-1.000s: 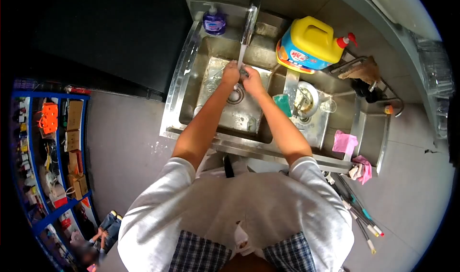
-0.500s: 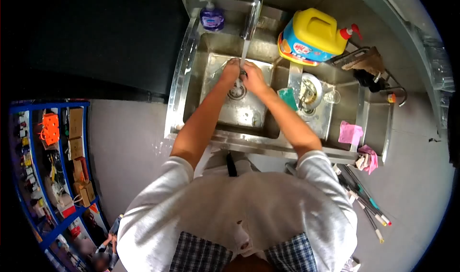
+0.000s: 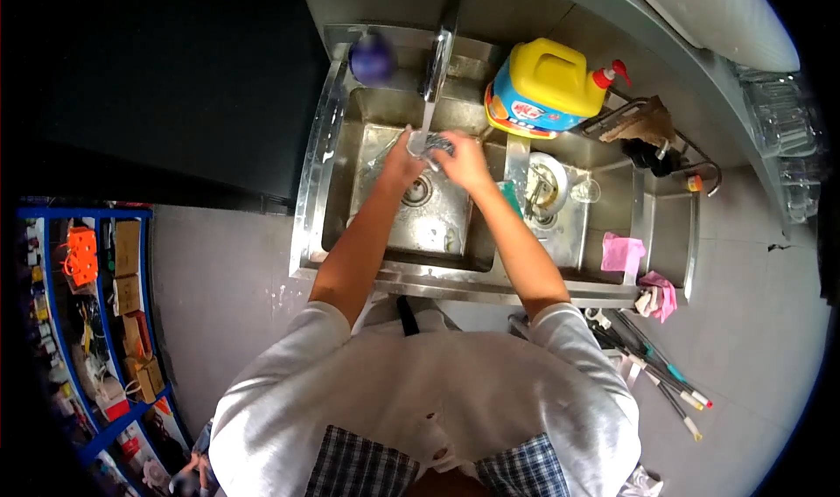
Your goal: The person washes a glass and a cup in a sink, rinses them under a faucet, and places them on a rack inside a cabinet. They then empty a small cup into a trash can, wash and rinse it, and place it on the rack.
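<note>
Under the running water from the tap [image 3: 440,59], my left hand [image 3: 401,163] is closed around a small clear cup [image 3: 417,143], apparently glass. My right hand [image 3: 466,161] grips a dark grey, shiny, crumpled piece that looks like a steel wool scourer [image 3: 440,144] and presses it toward the cup. Both hands are over the left basin [image 3: 429,234] of a steel sink, above its round drain [image 3: 416,191]. Fingers partly hide both held things.
The right basin holds a bowl [image 3: 560,182] with utensils, a clear glass [image 3: 586,191], a green cloth [image 3: 509,198] and a pink cloth [image 3: 623,252]. Behind stand a yellow detergent jug [image 3: 551,73] and a purple soap bottle [image 3: 372,59]. Mop handles [image 3: 669,374] lie at right.
My hands have parted slightly, so the clear cup and grey scourer between them show more. The head view has shifted, placing the sink lower and farther left.
</note>
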`<action>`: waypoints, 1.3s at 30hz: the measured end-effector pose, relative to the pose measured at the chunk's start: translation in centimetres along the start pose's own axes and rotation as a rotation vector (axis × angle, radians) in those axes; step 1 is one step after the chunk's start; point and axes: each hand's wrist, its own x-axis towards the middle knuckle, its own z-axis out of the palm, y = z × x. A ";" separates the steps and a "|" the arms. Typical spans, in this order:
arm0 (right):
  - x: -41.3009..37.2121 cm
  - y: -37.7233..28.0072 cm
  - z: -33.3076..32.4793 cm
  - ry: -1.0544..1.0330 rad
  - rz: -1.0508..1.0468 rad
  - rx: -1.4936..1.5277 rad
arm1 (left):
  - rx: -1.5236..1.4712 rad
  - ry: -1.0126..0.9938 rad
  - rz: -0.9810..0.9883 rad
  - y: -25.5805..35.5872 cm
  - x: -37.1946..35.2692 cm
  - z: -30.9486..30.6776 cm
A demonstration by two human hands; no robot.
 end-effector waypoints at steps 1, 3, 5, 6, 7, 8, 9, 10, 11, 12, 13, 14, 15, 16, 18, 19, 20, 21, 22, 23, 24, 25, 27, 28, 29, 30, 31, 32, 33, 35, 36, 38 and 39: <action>-0.6 0.0 -1.6 0.132 -0.019 -0.024 | -0.033 -0.034 0.019 -0.5 0.6 -0.4; -1.4 3.6 -3.4 0.318 0.158 -0.026 | 0.121 -0.070 0.105 -0.7 -0.4 1.1; -2.5 5.2 -5.9 0.413 0.215 -0.227 | 0.277 -0.088 0.176 -0.8 -2.8 2.7; -3.1 6.1 -6.5 0.413 0.277 -0.321 | 0.244 -0.114 0.184 -0.8 -3.2 2.9; -3.1 6.6 -6.6 0.407 0.292 -0.408 | 0.212 -0.142 0.192 -0.7 -3.3 3.2; -3.6 7.2 -6.7 0.398 0.313 -0.496 | 0.200 -0.130 0.182 -0.9 -3.3 3.2; -3.7 9.2 -6.3 0.320 0.318 -0.559 | 0.188 -0.118 0.169 -1.1 -3.3 3.3; -3.9 9.5 -6.1 0.276 0.325 -0.547 | 0.178 -0.110 0.157 -1.3 -2.9 3.3; -4.1 9.8 -6.0 0.232 0.332 -0.533 | 0.179 -0.163 0.174 -1.6 -2.8 3.1; -4.5 10.1 -5.7 0.187 0.340 -0.520 | 0.151 -0.108 0.171 -1.8 -2.4 3.0; -4.7 9.7 -5.6 0.228 0.317 -0.552 | 0.121 -0.054 0.170 -2.0 -2.2 3.3; -4.7 10.4 -5.6 0.244 0.316 -0.527 | 0.092 0.001 0.167 -2.3 -2.3 3.4; -4.5 11.3 -5.4 0.259 0.318 -0.500 | 0.075 0.013 0.127 -2.7 -2.6 3.3; -4.5 11.9 -5.3 0.275 0.316 -0.472 | 0.059 0.024 0.089 -2.6 -3.1 3.8; -4.0 9.0 -6.3 0.314 0.292 -0.424 | 0.030 0.036 0.023 -1.8 -3.5 4.9; -4.1 7.8 -6.7 0.329 0.282 -0.429 | 0.045 0.039 0.034 -2.0 -2.6 3.9; -4.9 7.4 -6.7 0.340 0.280 -0.433 | 0.092 -0.095 0.003 -2.2 -0.1 0.2; -4.9 8.8 -6.8 0.340 0.243 -0.385 | 0.112 -0.014 -0.068 -1.7 0.0 0.4; -5.0 9.2 -7.5 0.254 0.208 -0.276 | 0.131 0.064 -0.137 -1.7 0.0 0.6; -5.7 9.4 -7.8 0.248 0.168 -0.350 | 0.073 0.008 -0.081 -1.8 -0.4 0.7; -6.1 9.5 -8.0 0.243 0.121 -0.423 | 0.003 -0.022 -0.103 -1.8 -0.6 0.9; -6.8 8.5 -8.2 0.226 0.169 -0.436 | -0.070 -0.050 -0.119 -1.7 -1.1 1.4; -9.8 5.6 -7.0 0.070 0.205 -0.490 | -0.095 0.045 -0.153 -1.3 -3.9 4.2; -11.2 3.7 -6.1 -0.095 0.244 -0.579 | -0.184 0.050 -0.205 -1.4 -3.7 4.0; -12.1 5.0 -5.2 -0.104 0.169 -0.671 | -0.208 0.007 -0.207 -1.7 -2.5 2.5; -12.7 6.4 -4.4 -0.110 0.089 -0.763 | -0.232 -0.039 -0.208 -2.0 -1.4 1.1; -12.2 6.9 -4.5 -0.066 0.118 -0.706 | -0.288 -0.067 -0.228 -1.8 -1.6 1.6; -11.7 7.4 -4.6 -0.024 0.145 -0.645 | -0.270 -0.063 -0.191 -1.4 -1.6 2.1; -11.8 7.8 -4.5 0.011 0.182 -0.579 | -0.252 -0.049 -0.162 -1.3 -2.0 2.4; -11.5 8.3 -4.4 0.146 0.163 -0.406 | -0.284 -0.030 -0.145 -1.6 -2.7 2.7; -11.1 8.5 -4.4 0.216 0.152 -0.321 | -0.284 -0.018 -0.157 -1.6 -3.1 2.8; -8.8 6.5 -2.3 0.414 0.179 0.124 | -0.288 -0.007 -0.179 -1.6 -3.2 3.1; -7.3 4.8 -1.5 0.425 0.157 0.271 | -0.263 -0.026 -0.173 -2.1 -2.0 2.1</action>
